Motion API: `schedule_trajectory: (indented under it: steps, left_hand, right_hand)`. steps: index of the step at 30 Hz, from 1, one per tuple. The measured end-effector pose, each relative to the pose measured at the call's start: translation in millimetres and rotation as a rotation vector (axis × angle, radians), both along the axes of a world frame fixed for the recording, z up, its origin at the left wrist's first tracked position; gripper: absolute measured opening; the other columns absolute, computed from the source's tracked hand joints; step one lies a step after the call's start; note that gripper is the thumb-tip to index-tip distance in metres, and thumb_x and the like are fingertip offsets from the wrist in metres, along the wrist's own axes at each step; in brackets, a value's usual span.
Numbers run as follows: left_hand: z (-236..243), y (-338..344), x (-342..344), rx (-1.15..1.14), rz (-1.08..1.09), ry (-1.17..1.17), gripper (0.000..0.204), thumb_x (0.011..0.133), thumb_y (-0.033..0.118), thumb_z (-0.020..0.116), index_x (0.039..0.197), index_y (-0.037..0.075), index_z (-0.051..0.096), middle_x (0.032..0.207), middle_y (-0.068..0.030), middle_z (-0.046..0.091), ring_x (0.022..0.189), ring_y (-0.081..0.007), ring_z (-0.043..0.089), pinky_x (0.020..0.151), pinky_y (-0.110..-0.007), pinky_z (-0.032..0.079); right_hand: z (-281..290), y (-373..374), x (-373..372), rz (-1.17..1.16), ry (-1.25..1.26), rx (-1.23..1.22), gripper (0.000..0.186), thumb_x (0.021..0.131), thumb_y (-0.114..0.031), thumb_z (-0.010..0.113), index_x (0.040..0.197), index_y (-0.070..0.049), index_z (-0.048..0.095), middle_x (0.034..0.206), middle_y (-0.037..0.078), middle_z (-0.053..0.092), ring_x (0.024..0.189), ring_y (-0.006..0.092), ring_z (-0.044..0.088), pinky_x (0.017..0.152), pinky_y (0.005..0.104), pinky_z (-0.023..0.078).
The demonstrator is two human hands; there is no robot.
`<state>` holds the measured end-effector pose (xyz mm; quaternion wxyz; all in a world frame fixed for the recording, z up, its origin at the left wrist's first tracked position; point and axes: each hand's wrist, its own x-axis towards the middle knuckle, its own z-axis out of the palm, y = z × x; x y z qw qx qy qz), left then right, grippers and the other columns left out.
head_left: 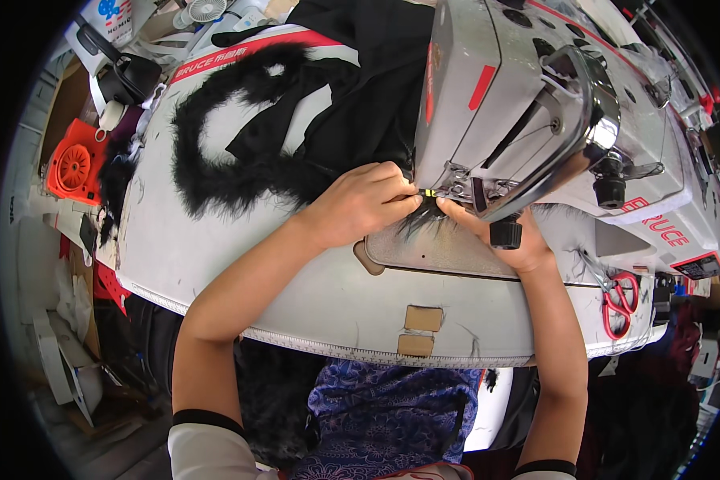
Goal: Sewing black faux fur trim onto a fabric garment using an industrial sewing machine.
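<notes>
A black garment (368,96) with fluffy black feather-like trim (192,152) is spread over the sewing machine's white table, reaching under the machine head (464,88). My left hand (366,204) is closed, its fingertips pinching the black material just left of the presser foot (456,188). A tiny yellow piece (430,193) shows between my two hands' fingertips. My right hand (520,244) comes in from the other side, one digit stretched to the material's edge by the foot. Its other fingers are hidden behind the metal bar and black knob (506,234).
Red-handled scissors (620,306) lie at the table's right. Two tan patches (421,330) sit near the front edge, which carries a ruler strip (296,342). On the left are an orange plastic device (75,162) and clutter; a small white fan (206,10) stands at the back.
</notes>
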<state>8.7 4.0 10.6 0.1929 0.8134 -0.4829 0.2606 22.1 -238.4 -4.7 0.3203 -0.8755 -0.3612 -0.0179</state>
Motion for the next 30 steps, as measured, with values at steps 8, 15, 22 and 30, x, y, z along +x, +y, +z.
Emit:
schedule_trajectory:
  steps: [8, 15, 22, 30]
  left_hand:
    - [3, 3, 1, -0.031, -0.072, 0.077, 0.022, 0.063, 0.006, 0.064, 0.085, 0.004, 0.061, 0.085, -0.0018, 0.056, 0.078, -0.0179, 0.054, 0.065, -0.028, 0.049]
    - [5, -1, 2, 0.017, -0.01, 0.04, 0.02, 0.064, 0.006, 0.062, 0.084, 0.004, 0.06, 0.084, -0.0014, 0.055, 0.079, -0.0177, 0.053, 0.068, -0.027, 0.048]
    - [1, 2, 5, -0.021, -0.022, 0.104, 0.024, 0.064, 0.004, 0.06, 0.087, 0.003, 0.061, 0.084, -0.0025, 0.056, 0.08, -0.0188, 0.053, 0.068, -0.028, 0.049]
    - [1, 3, 5, -0.012, -0.028, 0.07, 0.026, 0.063, 0.004, 0.061, 0.09, 0.003, 0.061, 0.085, -0.0022, 0.057, 0.08, -0.018, 0.054, 0.068, -0.026, 0.05]
  right_hand:
    - [-1, -4, -1, -0.031, 0.062, -0.165, 0.025, 0.078, -0.021, 0.068, 0.09, 0.0, 0.064, 0.08, 0.006, 0.065, 0.069, 0.0103, 0.056, 0.067, 0.0275, 0.047]
    - [-7, -8, -2, -0.054, 0.052, -0.08, 0.021, 0.077, -0.013, 0.069, 0.092, 0.002, 0.065, 0.085, 0.004, 0.066, 0.075, 0.0087, 0.058, 0.069, 0.0252, 0.047]
    - [-14, -10, 0, -0.037, 0.196, -0.02, 0.02, 0.079, -0.004, 0.064, 0.097, 0.002, 0.064, 0.091, 0.004, 0.065, 0.08, 0.0077, 0.058, 0.074, 0.0231, 0.048]
    - [-11, -12, -1, 0.02, 0.074, -0.22, 0.03, 0.083, 0.0, 0.053, 0.112, -0.004, 0.06, 0.103, 0.004, 0.064, 0.09, 0.009, 0.059, 0.079, 0.0231, 0.047]
